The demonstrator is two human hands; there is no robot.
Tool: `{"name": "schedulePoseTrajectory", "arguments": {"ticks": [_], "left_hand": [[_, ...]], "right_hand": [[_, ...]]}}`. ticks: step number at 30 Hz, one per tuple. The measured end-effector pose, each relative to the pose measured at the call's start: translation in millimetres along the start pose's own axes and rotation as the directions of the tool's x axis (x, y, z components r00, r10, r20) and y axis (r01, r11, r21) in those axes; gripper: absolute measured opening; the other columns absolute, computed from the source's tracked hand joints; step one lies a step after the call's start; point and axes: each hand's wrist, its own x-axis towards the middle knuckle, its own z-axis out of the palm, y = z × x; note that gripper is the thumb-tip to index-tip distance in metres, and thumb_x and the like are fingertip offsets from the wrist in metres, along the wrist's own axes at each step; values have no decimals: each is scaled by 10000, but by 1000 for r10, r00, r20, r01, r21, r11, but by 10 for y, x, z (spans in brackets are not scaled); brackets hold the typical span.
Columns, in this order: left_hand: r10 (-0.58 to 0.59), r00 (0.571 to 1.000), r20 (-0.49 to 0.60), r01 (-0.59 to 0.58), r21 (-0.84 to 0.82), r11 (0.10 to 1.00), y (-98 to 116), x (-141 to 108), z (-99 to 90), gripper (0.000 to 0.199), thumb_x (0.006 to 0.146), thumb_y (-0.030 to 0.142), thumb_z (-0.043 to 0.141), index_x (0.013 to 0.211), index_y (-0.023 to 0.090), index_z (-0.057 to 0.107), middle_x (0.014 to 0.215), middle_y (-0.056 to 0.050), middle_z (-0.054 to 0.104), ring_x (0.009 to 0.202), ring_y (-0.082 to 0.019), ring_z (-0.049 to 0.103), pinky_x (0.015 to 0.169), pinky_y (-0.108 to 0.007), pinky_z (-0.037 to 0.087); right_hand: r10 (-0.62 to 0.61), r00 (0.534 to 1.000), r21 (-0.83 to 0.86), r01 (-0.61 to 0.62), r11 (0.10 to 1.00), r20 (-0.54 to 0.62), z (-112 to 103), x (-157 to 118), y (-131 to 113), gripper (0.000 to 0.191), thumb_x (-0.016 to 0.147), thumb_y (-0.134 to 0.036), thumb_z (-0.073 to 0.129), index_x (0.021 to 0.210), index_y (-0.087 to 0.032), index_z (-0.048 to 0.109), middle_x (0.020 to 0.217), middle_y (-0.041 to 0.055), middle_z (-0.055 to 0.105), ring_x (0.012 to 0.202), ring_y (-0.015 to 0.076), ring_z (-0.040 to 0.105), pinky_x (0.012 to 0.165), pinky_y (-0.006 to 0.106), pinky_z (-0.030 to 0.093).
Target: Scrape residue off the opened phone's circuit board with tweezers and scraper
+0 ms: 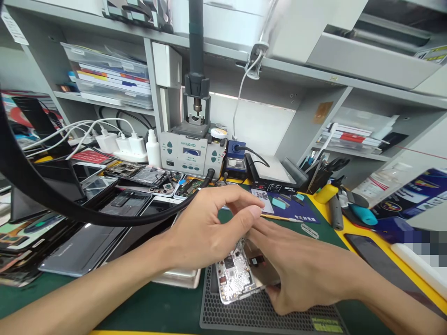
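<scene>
Right grip (296, 265) holds the opened phone (234, 278); left grip's (204, 228) hold, I cannot tell. Black hose (115, 217) obstructs nearby phones (87, 244).

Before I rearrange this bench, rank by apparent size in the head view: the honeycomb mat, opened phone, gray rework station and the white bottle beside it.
1. Honeycomb mat
2. Opened phone and gray rework station: too alike to rank; the former is nearer and partly covered.
3. White bottle

I read QUICK and LEAD FREE on the grey station (191, 157); Chinese characters on the blue mat (305, 211) and lettering on the glossy phone back (89, 244) are too blurred for me.
</scene>
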Motion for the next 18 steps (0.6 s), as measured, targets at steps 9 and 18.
{"name": "schedulePoseTrajectory", "arguments": {"ticks": [9, 18], "left_hand": [[11, 1000, -7, -11, 1, 1000, 8, 26, -10, 181, 949, 276, 622, 971, 144, 743, 874, -21, 741, 774, -134, 655, 721, -258, 529], [14, 1000, -8, -14, -12, 1000, 28, 16, 20, 200, 949, 289, 616, 959, 132, 739, 877, -31, 740, 778, -132, 644, 717, -237, 527]], "right_hand": [[-2, 999, -11, 2, 1000, 50, -22, 81, 57, 565, 647, -182, 688, 1201, -136, 586, 1228, 151, 583, 1286, 396, 496, 1045, 507, 474], [28, 999, -27, -27, 999, 37, -27, 51, 54, 531, 643, -171, 637, 1173, -157, 602, 1244, 144, 610, 1309, 393, 505, 1056, 498, 477]]}}
